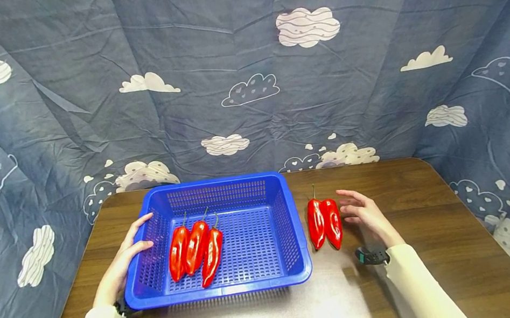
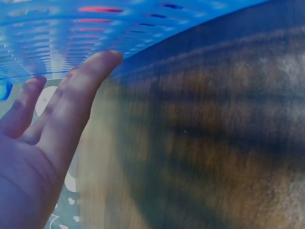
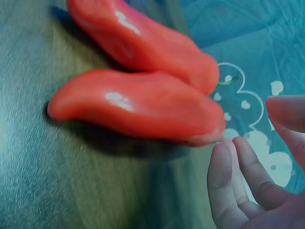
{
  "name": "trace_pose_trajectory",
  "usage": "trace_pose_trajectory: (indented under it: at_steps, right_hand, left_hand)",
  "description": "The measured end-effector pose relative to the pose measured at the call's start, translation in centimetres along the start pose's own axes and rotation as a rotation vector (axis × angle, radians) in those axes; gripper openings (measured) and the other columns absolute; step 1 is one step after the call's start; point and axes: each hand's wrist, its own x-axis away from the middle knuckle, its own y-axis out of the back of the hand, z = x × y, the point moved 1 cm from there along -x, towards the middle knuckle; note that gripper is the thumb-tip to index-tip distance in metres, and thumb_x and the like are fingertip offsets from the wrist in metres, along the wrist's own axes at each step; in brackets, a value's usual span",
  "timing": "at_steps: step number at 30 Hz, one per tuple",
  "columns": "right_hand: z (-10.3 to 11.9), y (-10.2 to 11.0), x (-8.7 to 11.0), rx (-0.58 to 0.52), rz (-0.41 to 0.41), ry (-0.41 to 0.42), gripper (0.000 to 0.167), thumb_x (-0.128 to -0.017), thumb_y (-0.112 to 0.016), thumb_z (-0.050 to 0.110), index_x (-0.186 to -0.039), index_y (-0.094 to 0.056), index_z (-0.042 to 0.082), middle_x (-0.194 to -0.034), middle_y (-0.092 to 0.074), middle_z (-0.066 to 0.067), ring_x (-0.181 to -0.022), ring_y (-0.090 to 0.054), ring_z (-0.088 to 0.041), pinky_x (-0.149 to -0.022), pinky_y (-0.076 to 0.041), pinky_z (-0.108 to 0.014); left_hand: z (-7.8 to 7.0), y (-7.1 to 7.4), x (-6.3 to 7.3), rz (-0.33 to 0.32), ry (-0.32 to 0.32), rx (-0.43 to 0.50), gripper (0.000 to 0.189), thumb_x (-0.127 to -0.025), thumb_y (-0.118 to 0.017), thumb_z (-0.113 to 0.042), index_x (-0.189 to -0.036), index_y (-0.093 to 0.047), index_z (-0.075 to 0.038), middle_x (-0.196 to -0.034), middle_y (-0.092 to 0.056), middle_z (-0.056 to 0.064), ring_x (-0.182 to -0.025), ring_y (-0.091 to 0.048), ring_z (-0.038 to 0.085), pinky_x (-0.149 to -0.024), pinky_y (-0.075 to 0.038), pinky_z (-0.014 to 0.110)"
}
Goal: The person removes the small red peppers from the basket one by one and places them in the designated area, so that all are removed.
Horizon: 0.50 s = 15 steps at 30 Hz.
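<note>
A blue slotted plastic basket (image 1: 287, 214) stands on the left half of the table, with three red peppers (image 1: 197, 247) side by side at its left. My left hand (image 1: 120, 262) is at the basket's left side, its fingertips overlapping the rim. The left wrist view has those extended fingers (image 2: 81, 100) against the slotted blue plastic. Right of the basket lie two more red peppers, one with a green stem (image 1: 316, 224) and one beside it (image 1: 332, 223). Just right of that second pepper, my right hand (image 1: 364, 214) holds nothing, its fingers loosely bent and thumb apart.
The brown wooden table (image 1: 414, 212) reaches back to a grey-blue curtain (image 1: 199, 42) printed with clouds, which also hangs at both sides. A dark wristband (image 1: 371, 256) is on the right wrist. Bright glare lies on the table's front part.
</note>
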Motion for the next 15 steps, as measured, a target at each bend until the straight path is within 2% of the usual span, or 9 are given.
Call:
trace_pose_trajectory:
  at_steps: [7,15]
  right_hand:
    - [1.0,-0.5,-0.1,0.01,0.002,0.017,0.048,-0.093,-0.053,0.0,-0.139,-0.04,-0.006,-0.125,-0.05,-0.031,-0.093,-0.061,-0.018,-0.079,-0.052,-0.036]
    - [2.7,-1.6,-0.1,-0.01,0.047,0.072,0.044,-0.094,-0.051,0.0,-0.136,-0.041,-0.01,-0.119,-0.057,-0.025,-0.091,-0.063,-0.017,-0.079,-0.053,-0.039]
  left_hand:
    - [0.0,0.0,0.0,0.001,0.007,-0.004,0.059,-0.099,-0.04,-0.009,-0.151,-0.021,-0.029,-0.142,-0.02,0.019,-0.108,-0.051,0.025,-0.08,-0.05,0.045]
    - [0.0,0.0,0.0,0.007,0.009,0.006,0.06,-0.099,-0.04,-0.008,-0.151,-0.02,-0.029,-0.143,-0.019,0.019,-0.108,-0.051,0.026,-0.08,-0.05,0.045]
